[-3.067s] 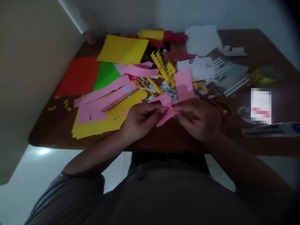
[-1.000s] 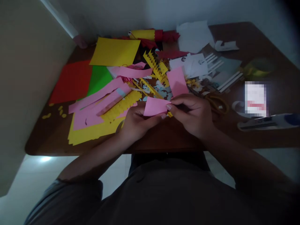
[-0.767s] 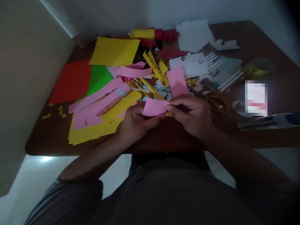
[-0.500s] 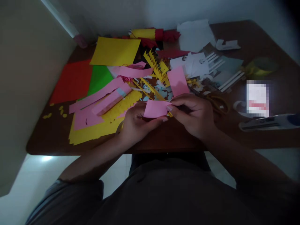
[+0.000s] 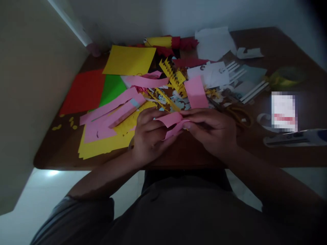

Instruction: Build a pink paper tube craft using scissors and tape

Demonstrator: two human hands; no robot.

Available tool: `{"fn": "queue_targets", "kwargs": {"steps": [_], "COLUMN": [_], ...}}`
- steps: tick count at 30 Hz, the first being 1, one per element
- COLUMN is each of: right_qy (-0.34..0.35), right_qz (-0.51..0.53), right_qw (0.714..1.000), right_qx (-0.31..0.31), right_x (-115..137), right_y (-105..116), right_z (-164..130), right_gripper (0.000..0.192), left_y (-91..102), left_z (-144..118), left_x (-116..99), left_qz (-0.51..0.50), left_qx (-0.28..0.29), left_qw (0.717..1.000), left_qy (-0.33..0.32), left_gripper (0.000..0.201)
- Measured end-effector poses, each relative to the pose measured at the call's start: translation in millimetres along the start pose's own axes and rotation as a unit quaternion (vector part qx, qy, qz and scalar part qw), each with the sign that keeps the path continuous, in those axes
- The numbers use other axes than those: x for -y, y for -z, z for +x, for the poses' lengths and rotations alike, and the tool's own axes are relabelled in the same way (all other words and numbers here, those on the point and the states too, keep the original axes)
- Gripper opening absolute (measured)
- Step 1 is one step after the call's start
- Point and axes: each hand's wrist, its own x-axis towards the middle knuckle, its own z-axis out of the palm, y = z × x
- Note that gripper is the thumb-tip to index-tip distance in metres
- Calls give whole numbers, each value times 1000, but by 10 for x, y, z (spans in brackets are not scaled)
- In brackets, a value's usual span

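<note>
Here, near the tabletop's [image 5: 194, 153] front edge, the left hand [image 5: 146, 139] pinches a folded pink paper slip [image 5: 173, 122] from the left, while the right hand [image 5: 213, 131] grips its other end; yellow-handled scissors [image 5: 240, 114] lie just beside.

Scissors [image 5: 236, 114] lie right of the hands [image 5: 178, 131], paper sheets [image 5: 107, 136] left.

left hand [image 5: 148, 134] and right hand [image 5: 213, 131] meet at centre, fingers pinched, forearms angled inward.

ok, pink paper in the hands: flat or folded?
Folded. The pink paper bends into two layers pinched between the left hand and right hand.
</note>
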Motion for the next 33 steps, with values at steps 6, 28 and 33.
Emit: {"fn": "queue_targets", "kwargs": {"steps": [6, 28, 33], "right_qy": [24, 8, 4], "right_qz": [0, 66, 62], "right_qw": [1000, 998, 998], "right_qx": [4, 5, 4], "right_x": [29, 36, 29], "right_y": [23, 4, 2], "right_z": [-3, 38, 39], "right_gripper": [22, 14, 16], "left_y": [28, 17, 5], "left_z": [29, 49, 47], "left_x": [-23, -161, -157], "left_qz": [43, -124, -90], "left_qx": [-14, -1, 11], "left_qw": [998, 985, 988], "left_qy": [-31, 123, 126], "left_gripper": [22, 5, 8]}}
